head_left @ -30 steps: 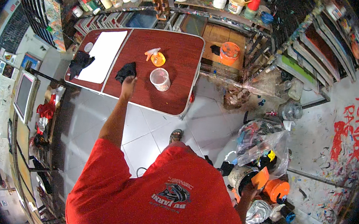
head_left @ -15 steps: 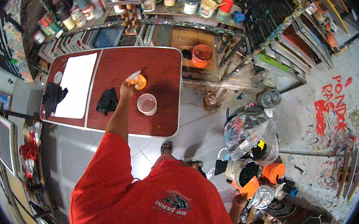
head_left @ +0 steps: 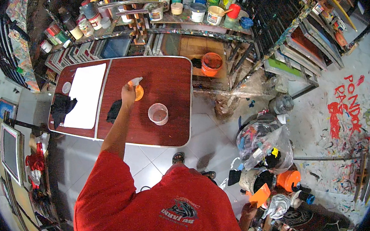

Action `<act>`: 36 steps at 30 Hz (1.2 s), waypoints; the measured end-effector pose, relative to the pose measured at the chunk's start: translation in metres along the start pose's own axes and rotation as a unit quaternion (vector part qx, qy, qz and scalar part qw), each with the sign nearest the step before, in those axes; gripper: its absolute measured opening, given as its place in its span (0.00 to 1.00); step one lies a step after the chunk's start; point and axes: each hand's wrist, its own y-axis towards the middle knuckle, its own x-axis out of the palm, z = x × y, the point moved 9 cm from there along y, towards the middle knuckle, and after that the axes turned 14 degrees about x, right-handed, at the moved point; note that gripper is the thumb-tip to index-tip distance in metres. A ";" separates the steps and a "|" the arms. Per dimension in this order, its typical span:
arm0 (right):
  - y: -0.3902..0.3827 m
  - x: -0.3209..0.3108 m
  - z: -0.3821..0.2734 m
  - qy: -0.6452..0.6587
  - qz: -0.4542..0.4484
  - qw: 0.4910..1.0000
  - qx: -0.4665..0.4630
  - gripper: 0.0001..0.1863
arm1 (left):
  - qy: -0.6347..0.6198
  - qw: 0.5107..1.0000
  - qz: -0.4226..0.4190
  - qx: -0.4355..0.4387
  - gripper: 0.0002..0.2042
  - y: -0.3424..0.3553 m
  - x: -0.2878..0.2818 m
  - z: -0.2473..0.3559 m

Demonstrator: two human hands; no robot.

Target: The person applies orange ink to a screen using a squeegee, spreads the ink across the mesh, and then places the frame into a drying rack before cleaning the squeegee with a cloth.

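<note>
While a clear tub (head_left: 158,114) stands to its right and a black cloth (head_left: 114,111) lies partly behind the forearm (head_left: 117,129), an orange spray bottle (head_left: 139,93) over the red-brown worktop (head_left: 166,78) is gripped by the curled left hand (head_left: 128,95); the right hand (head_left: 248,211) clasps an orange flat piece (head_left: 260,195).

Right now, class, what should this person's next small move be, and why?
Probably firm up the hold of the left hand on the spray bottle before any lift: that hand is at the bottle's head, but its grip is hard to judge. The right hand holds a flat orange piece, away from the bottle, so it seems less ready to help.
</note>
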 end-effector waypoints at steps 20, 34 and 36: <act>0.017 0.339 0.058 0.026 -0.263 0.951 0.162 0.14 | -0.637 0.644 -0.410 -0.105 0.21 -0.174 0.097 0.365; -0.035 0.064 -0.135 0.133 -0.073 0.988 -0.009 0.18 | -0.602 0.502 -0.516 -0.347 0.20 -0.431 0.333 0.523; -0.043 0.076 -0.144 0.198 -0.138 0.969 -0.049 0.16 | -0.578 0.528 -0.529 -0.326 0.20 -0.445 0.358 0.538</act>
